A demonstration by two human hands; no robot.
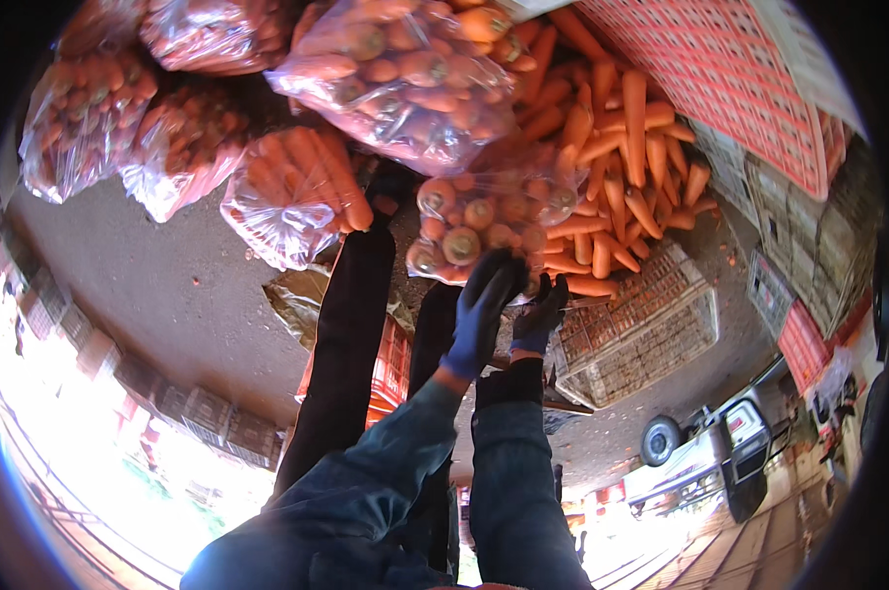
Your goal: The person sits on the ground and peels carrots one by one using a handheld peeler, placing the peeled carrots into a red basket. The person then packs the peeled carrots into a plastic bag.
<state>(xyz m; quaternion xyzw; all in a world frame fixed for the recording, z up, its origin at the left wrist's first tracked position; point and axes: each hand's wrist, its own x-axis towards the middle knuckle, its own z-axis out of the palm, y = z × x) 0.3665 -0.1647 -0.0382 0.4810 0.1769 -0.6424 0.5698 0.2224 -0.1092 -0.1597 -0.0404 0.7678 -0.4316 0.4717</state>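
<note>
A clear plastic bag of carrots [476, 218] lies between my legs and the loose carrots, its round carrot tops facing me. My left hand [486, 303], in a blue and black glove, is closed at the bag's near edge, fingers pressed together. Beside it, my right hand [540, 317], in the same kind of glove, has its fingers curled at the near right corner of the bag. The plastic between the fingers is mostly hidden. A larger full bag of carrots [405, 84] rests just beyond. A heap of loose carrots [636, 147] spreads to the right.
Several filled carrot bags [292, 187] sit at the far left. A worn plastic crate [646, 339] lies right of my hands, and a red crate [390, 364] is behind my legs. Tall red crates [700, 74] stand at the far right. A vehicle [710, 452] shows at the lower right.
</note>
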